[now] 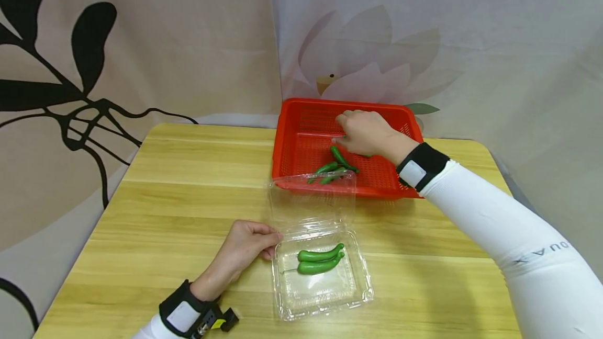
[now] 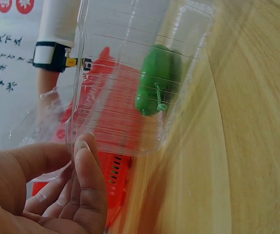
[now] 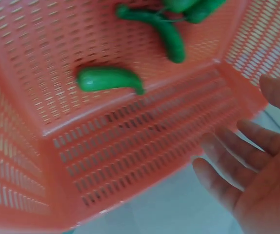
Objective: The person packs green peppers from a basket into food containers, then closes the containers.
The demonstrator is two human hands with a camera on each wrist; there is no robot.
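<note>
A clear plastic clamshell box (image 1: 322,300) lies with its lid raised on the table, two green chili peppers (image 1: 320,267) side by side inside it. My left hand (image 1: 245,244) pinches the box's left edge near the hinge between thumb and fingers. In the left wrist view, thumb and fingertips meet on the thin rim (image 2: 74,117). Over the red plastic basket (image 1: 288,135) is my right hand (image 1: 367,134); its fingers are spread and hold nothing in the right wrist view. Several green peppers (image 3: 108,79) lie on the basket's slotted floor below it.
The basket stands at the back of the wooden table (image 1: 188,187), close to a hanging printed cloth (image 1: 226,41). The clear lid (image 1: 311,203) overlaps the basket's front rim in the head view. My right forearm (image 1: 490,224) passes over the table's right side.
</note>
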